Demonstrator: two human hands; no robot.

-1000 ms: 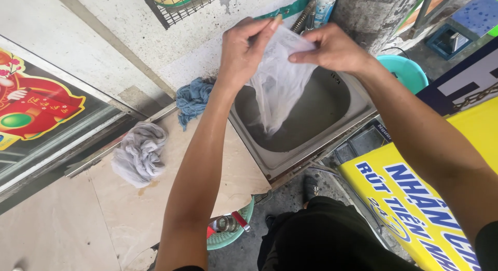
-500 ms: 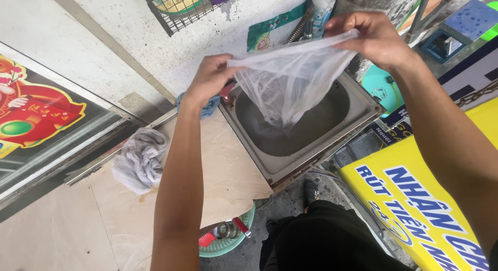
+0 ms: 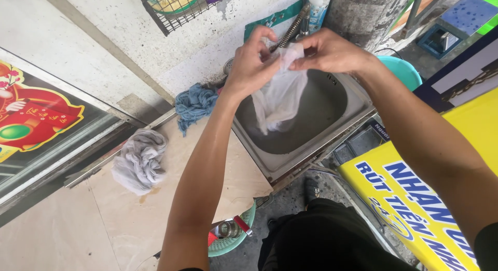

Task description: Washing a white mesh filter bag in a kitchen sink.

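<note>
Beige counter (image 3: 124,219): grey rag (image 3: 140,161), blue rag (image 3: 194,105), inset sink (image 3: 290,162).

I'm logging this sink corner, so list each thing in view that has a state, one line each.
left hand: closed, gripping the white mesh cloth's top edge.
right hand: closed, pinching the same edge.
white mesh cloth: bunched, hanging into the sink.
sink: basin wet and grey; water level unclear.
blue rag: crumpled beside the sink.
grey rag: wadded on the counter.
wire basket: on the wall, holding items.

Single head view, steep downward, close over sink (image 3: 270,162) and counter (image 3: 129,219).
</note>
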